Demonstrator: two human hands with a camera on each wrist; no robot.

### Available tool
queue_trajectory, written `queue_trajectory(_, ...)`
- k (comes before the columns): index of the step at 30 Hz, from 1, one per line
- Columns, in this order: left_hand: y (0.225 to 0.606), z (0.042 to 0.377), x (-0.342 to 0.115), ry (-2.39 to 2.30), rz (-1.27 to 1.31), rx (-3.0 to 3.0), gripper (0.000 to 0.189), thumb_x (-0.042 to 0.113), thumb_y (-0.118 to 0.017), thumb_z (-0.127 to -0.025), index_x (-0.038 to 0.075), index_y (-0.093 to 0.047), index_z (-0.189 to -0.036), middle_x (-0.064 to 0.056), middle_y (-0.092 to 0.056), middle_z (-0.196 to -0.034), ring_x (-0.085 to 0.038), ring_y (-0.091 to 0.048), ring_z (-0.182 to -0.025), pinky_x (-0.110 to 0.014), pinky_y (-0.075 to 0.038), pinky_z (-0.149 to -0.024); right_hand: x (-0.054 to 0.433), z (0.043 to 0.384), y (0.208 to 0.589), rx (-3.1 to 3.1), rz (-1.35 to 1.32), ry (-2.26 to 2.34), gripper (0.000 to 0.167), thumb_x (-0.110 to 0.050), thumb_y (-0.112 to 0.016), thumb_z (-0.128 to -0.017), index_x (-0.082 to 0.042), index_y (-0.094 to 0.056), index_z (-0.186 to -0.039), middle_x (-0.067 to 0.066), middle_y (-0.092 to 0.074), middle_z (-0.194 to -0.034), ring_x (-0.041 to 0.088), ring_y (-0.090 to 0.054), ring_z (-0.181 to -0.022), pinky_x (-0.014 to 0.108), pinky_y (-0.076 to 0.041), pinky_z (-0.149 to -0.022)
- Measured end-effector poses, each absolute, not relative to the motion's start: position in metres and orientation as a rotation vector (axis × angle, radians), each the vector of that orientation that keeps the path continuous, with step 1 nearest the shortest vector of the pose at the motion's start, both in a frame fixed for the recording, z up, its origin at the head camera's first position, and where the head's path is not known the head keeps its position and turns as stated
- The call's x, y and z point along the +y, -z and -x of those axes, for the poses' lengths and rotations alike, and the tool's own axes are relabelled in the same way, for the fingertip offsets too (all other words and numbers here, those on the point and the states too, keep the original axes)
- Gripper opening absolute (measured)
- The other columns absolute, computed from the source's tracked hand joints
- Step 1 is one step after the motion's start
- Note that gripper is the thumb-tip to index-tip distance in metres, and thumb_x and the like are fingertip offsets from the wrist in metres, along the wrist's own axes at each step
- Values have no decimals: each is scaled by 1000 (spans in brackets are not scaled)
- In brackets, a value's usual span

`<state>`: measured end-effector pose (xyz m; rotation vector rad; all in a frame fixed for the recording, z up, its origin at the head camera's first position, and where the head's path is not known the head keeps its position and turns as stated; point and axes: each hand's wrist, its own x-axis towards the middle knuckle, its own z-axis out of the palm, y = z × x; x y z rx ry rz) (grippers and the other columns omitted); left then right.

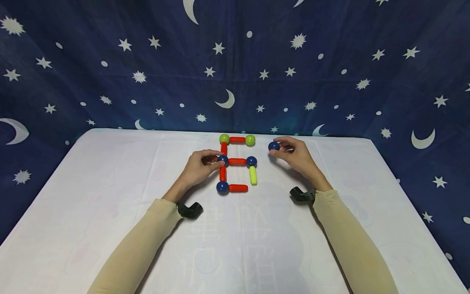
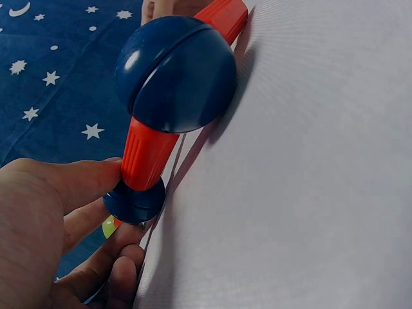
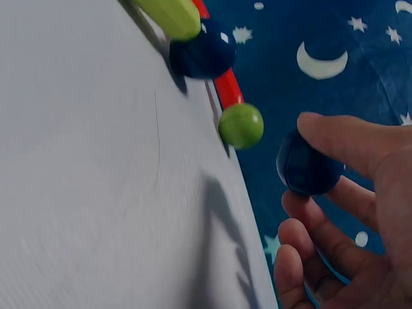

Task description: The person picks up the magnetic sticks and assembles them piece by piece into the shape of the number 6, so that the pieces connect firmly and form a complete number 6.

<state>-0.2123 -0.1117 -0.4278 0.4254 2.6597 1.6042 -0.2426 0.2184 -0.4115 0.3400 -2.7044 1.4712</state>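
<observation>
On the white table lies a joined figure of red rods (image 1: 238,161), blue balls (image 1: 222,188) and green balls (image 1: 250,140). A yellow-green rod (image 1: 253,175) points toward me from the blue ball (image 1: 251,161) at the figure's right. My left hand (image 1: 200,166) pinches the middle-left blue ball (image 2: 134,205) of the figure between thumb and fingers. To the right of the figure, my right hand (image 1: 298,157) holds a loose blue ball (image 3: 309,166) by thumb and fingertips, raised above the table and apart from the figure.
A dark blue cloth (image 1: 235,61) with white stars and moons hangs behind the table's far edge. The white tabletop (image 1: 235,245) stretches in front of the figure. Each wrist carries a black camera mount (image 1: 191,210).
</observation>
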Motion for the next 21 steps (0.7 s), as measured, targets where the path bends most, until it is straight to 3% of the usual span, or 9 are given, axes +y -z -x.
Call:
queue_trajectory(11, 427, 214, -111, -1614, -422, 2644, 31, 17, -77, -92, 3, -74, -119, -13, -67, -103, -26, -59, -91, -34, -50, -82, 206, 226, 407, -2683, -532, -1560, 40, -20, -82, -88, -3, -69, -122, 10, -67, -96, 22, -59, -87, 25, -49, -77)
queue_trajectory(21, 428, 214, -110, -1626, -434, 2640, 30, 15, -77, -91, 3, -74, -118, -13, -67, -102, -26, -59, -90, -34, -50, -82, 199, 208, 417, -2694, -619, -1657, 38, -14, -81, -88, -4, -70, -123, 11, -64, -93, 24, -57, -83, 24, -47, -71)
